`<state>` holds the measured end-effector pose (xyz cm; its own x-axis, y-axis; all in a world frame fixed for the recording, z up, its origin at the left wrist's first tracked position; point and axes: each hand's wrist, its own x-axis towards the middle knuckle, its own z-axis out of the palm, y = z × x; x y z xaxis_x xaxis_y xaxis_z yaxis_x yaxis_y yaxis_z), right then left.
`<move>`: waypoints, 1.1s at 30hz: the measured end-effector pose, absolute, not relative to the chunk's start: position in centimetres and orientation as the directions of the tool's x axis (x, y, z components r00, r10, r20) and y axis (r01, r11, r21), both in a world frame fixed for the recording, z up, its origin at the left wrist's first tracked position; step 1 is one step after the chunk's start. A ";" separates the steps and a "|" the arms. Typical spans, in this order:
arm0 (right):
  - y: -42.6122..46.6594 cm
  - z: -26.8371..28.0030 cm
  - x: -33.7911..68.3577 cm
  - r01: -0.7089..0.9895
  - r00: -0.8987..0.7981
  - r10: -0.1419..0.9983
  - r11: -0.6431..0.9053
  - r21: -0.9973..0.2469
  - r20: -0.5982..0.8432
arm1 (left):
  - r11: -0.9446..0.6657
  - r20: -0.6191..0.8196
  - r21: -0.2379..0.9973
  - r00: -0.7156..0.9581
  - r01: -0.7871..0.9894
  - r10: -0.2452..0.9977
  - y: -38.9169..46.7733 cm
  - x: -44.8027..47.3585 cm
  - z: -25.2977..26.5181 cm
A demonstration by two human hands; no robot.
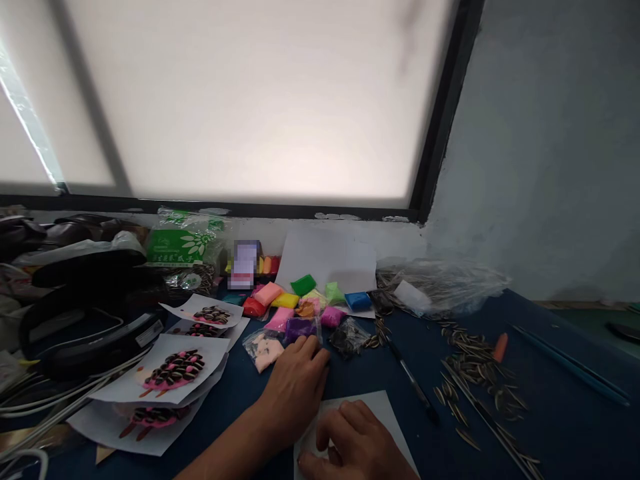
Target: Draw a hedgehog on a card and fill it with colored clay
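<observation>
My left hand (299, 380) reaches forward over the blue tabletop, back upward, fingers slightly bent and a little apart. Its fingertips are at the near edge of a purple clay packet (300, 328); whether they touch it I cannot tell. A pale pink clay packet (263, 352) lies left of these fingers, and a clear bag with something black (349, 337) lies right of them. My right hand (353, 437) hovers over or rests on a white sheet of paper (383, 407), fingers curved, with a gap between thumb and forefinger and nothing visible between them.
Several coloured clay packets (285, 300) lie beyond my hands. Paper sheets with seed-covered pink clay (173, 370) are stacked at left, beside black gear and cables (100, 347). A pen (411, 380), loose sunflower seeds (473, 347) and blue tweezers (573, 367) are at right.
</observation>
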<state>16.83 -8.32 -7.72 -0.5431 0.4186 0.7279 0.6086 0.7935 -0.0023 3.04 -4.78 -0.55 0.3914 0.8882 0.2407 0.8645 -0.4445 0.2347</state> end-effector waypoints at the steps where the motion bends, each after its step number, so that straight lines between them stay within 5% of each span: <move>1: -8.2 -8.3 16.6 0.631 -0.503 0.438 0.775 -0.029 0.745 | -0.444 0.241 0.237 0.391 0.864 0.889 -4.8 3.1 -0.6; 8: -7.7 -9.9 16.0 0.607 -0.367 0.391 0.788 -0.102 0.844 | -0.442 0.248 0.231 0.387 0.867 0.888 -4.6 3.1 -0.7; 11: -8.0 -8.0 16.8 0.551 -0.457 0.339 0.834 -0.037 0.822 | -0.442 0.241 0.230 0.389 0.867 0.889 -4.7 3.1 -0.6; 16: -8.5 -4.4 18.6 0.509 -0.637 0.425 0.859 -0.063 0.643 | -0.444 0.237 0.230 0.393 0.866 0.889 -4.8 3.1 -0.4; 21: -8.2 -6.9 17.5 0.542 -0.507 0.330 0.840 -0.003 0.796 | -0.448 0.243 0.228 0.395 0.865 0.886 -4.8 3.1 -0.6; 25: -8.1 -7.8 16.6 0.562 -0.381 0.336 0.824 -0.073 0.861 | -0.450 0.244 0.228 0.396 0.864 0.885 -4.7 3.1 -0.7; 28: -8.2 -6.8 16.8 0.494 -0.404 0.269 0.868 -0.039 0.874 | -0.457 0.261 0.234 0.397 0.858 0.880 -4.7 3.1 -0.7; 33: -8.3 -6.4 17.9 0.565 -0.482 0.353 0.825 -0.023 0.802 | -0.448 0.250 0.232 0.393 0.863 0.885 -4.8 3.1 -0.6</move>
